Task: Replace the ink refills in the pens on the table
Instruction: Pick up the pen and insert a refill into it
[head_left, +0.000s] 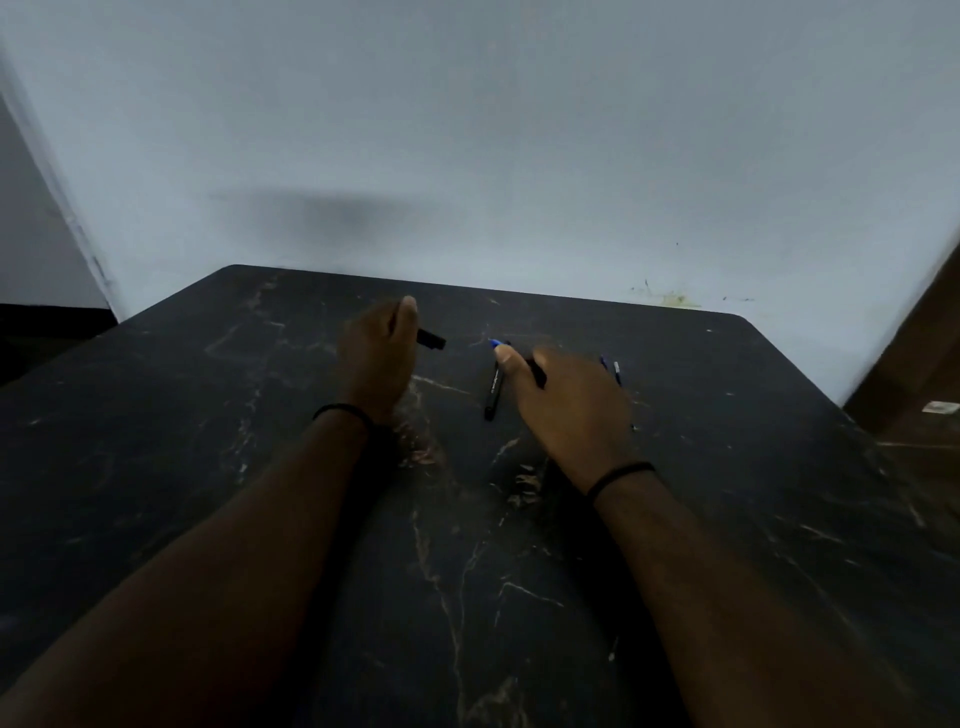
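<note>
Gripping a black piece (431, 339), your left hand (376, 358) waits; your right hand (566, 400) pinches another by the pen (493, 387); refills (612, 368) at 3 o'clock look unfitted.

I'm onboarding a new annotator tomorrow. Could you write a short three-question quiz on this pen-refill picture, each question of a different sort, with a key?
1. True or false: the left hand is closed around a short black pen part.
2. Where does the black pen lie?
A. Under the left forearm
B. On the table, just left of the right hand
C. Against the wall
3. Fill in: both wrists wear a thin black ____.

Key: 1 true; 2 B; 3 band (left wrist band).
</note>
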